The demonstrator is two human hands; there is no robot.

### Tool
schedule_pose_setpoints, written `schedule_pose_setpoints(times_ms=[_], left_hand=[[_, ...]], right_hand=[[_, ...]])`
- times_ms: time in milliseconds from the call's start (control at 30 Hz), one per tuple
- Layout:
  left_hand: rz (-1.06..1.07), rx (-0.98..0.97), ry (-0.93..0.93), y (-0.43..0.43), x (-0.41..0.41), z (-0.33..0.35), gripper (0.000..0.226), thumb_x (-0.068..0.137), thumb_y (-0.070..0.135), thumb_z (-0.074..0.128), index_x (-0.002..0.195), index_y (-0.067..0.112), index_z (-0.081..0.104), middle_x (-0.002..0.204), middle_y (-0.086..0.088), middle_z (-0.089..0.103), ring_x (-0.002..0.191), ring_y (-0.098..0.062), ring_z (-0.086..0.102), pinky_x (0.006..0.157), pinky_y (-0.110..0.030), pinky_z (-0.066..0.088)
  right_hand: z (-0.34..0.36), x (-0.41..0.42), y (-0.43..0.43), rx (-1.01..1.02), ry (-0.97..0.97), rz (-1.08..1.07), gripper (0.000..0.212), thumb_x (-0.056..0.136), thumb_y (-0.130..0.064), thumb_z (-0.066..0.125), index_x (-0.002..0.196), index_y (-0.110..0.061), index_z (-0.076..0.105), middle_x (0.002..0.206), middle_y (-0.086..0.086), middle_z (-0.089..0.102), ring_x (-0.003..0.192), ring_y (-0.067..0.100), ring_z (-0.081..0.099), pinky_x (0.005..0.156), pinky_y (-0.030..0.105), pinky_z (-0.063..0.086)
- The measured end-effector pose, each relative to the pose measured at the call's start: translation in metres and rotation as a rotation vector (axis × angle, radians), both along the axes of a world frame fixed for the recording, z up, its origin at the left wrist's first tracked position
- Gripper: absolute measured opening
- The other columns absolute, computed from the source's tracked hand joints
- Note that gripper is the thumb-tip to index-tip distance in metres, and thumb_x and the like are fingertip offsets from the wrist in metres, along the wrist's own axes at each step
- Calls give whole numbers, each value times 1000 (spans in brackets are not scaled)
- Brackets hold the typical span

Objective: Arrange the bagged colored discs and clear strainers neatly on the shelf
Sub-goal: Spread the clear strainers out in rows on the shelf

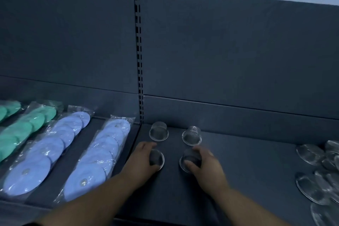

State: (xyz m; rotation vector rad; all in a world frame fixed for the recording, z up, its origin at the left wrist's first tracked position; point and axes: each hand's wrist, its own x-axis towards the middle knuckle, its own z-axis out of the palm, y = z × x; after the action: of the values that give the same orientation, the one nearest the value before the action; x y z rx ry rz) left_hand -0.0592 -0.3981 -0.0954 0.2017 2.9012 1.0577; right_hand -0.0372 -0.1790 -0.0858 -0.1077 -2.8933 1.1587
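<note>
On the dark shelf [247, 161] two clear strainers stand upside down at the back: one [158, 131] near the upright post, the other [191, 135] to its right. In front of them, my left hand [142, 159] grips a third clear strainer [157, 159] and my right hand [205, 163] grips a fourth [189, 159], both resting on the shelf. To the left lie bagged discs in rows: two bags of blue discs [45, 154] [99, 158] and bags of green discs [20, 130].
A loose heap of clear strainers [319, 176] lies at the shelf's right end. A slotted upright post [139, 60] divides the two shelf sections. A dark back panel [229, 51] rises behind.
</note>
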Motion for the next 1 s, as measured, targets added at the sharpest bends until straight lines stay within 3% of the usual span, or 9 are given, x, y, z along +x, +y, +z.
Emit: schedule_pose_setpoints(times_ms=[100,233,433,633,767,1000], left_hand=[[-5,1,10,-3,-3,-6,70,72,27,77,134,26,43,133,8,36,119,-8,44,94,-11,28],[4,-20,57,-7,-9,-11,67,70,28,78,129,25,45,130,7,46,119,-11,46,102,-23,37],[-5,-40,44,-7,-19,-10,67,71,27,77,130,24,45,131,4,48,120,-14,47,103,-27,38],[5,-71,105,-3,-15,-10,74,70,35,78,134,25,42,137,4,45,127,-17,42,107,-29,36],[-22,-163,243,22,-6,1,80,74,43,75,142,18,41,150,0,34,138,-17,29,116,-28,22],[-255,-285,277,117,10,21,66,81,46,64,139,25,42,148,6,34,133,-16,38,111,-29,30]], right_hand=[[-4,-4,0,33,-19,-10,55,80,-33,72,130,-24,49,127,-6,53,113,12,52,86,16,36],[-9,-8,0,99,-40,-3,60,79,-31,73,132,-30,46,131,-7,45,117,13,49,96,22,40],[-10,-13,1,96,-60,-3,62,78,-33,72,133,-33,44,131,-5,45,117,16,50,98,28,43],[-9,-3,15,65,-21,-42,78,73,-45,74,140,-36,35,134,-9,41,122,13,47,98,27,43],[-4,14,42,74,16,-83,75,77,-50,71,141,-31,37,140,-8,40,128,12,44,104,27,40],[15,54,129,209,65,-183,60,83,-55,61,136,-34,43,136,-8,43,126,13,44,106,28,37]])
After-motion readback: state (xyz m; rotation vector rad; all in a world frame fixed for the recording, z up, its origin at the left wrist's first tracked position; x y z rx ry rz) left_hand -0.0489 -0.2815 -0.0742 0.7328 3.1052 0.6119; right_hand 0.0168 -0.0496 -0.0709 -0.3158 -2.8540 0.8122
